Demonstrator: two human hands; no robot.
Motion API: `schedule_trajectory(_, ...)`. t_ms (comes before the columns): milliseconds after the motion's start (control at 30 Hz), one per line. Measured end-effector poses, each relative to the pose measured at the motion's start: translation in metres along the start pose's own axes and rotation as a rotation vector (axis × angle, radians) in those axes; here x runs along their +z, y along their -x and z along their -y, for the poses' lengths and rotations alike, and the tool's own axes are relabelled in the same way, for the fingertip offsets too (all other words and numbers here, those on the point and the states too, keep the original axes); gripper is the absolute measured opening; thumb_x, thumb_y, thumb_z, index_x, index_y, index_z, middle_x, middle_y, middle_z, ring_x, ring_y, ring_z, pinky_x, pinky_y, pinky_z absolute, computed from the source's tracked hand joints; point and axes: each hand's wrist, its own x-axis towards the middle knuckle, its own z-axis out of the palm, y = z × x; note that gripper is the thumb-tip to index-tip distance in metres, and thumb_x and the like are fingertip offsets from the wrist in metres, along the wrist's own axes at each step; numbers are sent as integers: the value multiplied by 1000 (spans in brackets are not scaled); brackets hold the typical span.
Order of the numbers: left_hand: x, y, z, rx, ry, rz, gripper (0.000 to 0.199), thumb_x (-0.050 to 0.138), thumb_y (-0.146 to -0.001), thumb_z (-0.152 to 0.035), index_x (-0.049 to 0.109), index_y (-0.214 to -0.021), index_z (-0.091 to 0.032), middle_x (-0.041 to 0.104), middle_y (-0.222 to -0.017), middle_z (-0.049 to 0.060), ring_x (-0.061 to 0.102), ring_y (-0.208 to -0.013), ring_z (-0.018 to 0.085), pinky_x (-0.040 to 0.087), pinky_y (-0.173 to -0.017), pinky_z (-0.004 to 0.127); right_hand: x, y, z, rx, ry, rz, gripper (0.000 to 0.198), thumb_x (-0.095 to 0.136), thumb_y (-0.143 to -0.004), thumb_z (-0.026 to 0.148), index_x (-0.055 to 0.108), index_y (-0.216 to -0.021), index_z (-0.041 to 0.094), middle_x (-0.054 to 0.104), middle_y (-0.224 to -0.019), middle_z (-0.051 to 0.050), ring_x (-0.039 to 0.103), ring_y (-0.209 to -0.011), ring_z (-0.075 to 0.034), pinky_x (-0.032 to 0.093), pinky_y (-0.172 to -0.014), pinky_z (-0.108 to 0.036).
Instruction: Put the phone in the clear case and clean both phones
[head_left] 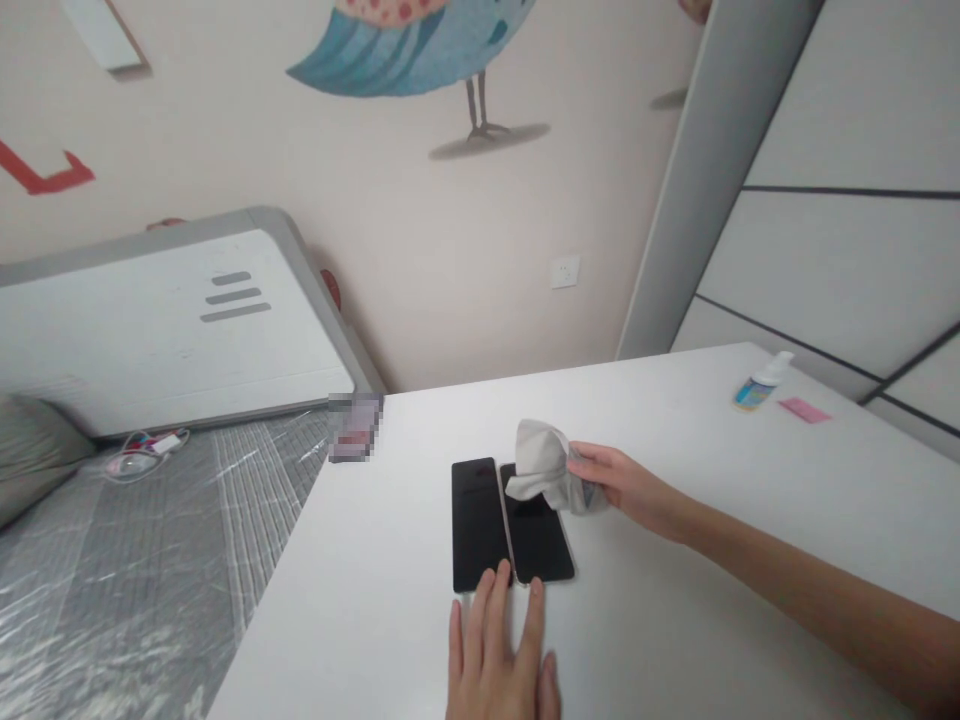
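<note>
Gripping a cloth (541,462), right hand (626,487) hides 2 phones' (510,525) tops (left hand (501,655) flat, open).

And we're in a bedroom at home, by the look of it: a bed (135,560) with a grey-and-white headboard (172,320) sits against the wall, its mattress wrapped in clear plastic film. The wall (420,270) carries a painted cartoon bird (420,45) in blue, very much a child's room, with a socket (565,271) lower down. A white desk (675,420) stands beside the bed, pale wardrobe panels (847,230) rising behind.
</note>
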Motion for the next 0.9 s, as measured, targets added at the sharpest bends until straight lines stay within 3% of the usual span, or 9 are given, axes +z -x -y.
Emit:
schedule_trajectory(100,-11,-11,2,-43,92,109,54,61,-89,-22,58,-142,-31,58,-148,13,54,-136,36,48,-106,57,7,30,8,145,-258,-13,53,60,-93,59,68,-121,15,78,-105,-15,76,-88,-27,60,-73,-37)
schedule_trajectory(167,-25,-31,4,-42,330,269,67,55,-96,-22,33,-159,-26,44,-160,17,52,-141,33,53,-105,50,18,46,18,228,-450,-23,52,76,-80,56,70,-111,16,78,-101,-12,73,-88,-25,58,-76,-35)
schedule_trajectory(233,-38,-59,3,-202,626,416,70,48,-101,-25,16,-163,-26,39,-164,16,59,-135,26,55,-105,42,28,58,32,238,-527,31,42,80,-76,48,70,-101,16,75,-92,-7,69,-85,-22,54,-77,-31)
schedule_trajectory(300,-47,-89,-2,-294,771,544,72,58,-98,-27,24,-161,-28,44,-162,13,57,-136,25,53,-107,40,34,69,45,221,-485,140,23,72,-78,36,67,-90,16,68,-79,-2,62,-73,-16,49,-68,-27)
schedule_trajectory(367,-54,-114,-9,-250,799,647,79,77,-83,-22,42,-154,-27,57,-151,10,59,-133,27,46,-113,42,36,80,55,212,-335,200,6,60,-75,20,62,-80,17,58,-70,2,52,-63,-12,40,-60,-23)
schedule_trajectory(500,-60,-135,-22,-120,755,798,30,73,-85,-13,76,-111,-28,78,-105,1,72,-99,22,54,-92,32,34,102,62,93,78,67,31,47,-66,7,66,-87,19,67,-82,-1,60,-76,-17,45,-70,-27)
schedule_trajectory(600,-58,-131,-27,-122,732,702,23,67,-90,-14,78,-104,-28,79,-98,-1,73,-90,19,53,-83,27,32,113,55,-22,241,-90,49,46,-66,7,68,-108,19,75,-107,-8,68,-99,-24,50,-88,-35)
schedule_trajectory(767,-54,-126,-32,-152,718,697,18,62,-94,-26,76,-83,-23,75,-76,-2,66,-68,15,46,-64,22,13,121,42,-57,357,-298,33,46,-78,8,68,-100,20,76,-97,-7,72,-87,-21,52,-75,-31)
schedule_trajectory(900,-51,-139,-33,-161,676,771,29,57,-97,-36,72,-77,-21,68,-67,-3,57,-61,13,37,-57,23,-14,117,41,-32,253,-318,26,51,-85,15,73,-96,22,77,-97,-6,71,-88,-20,53,-75,-29)
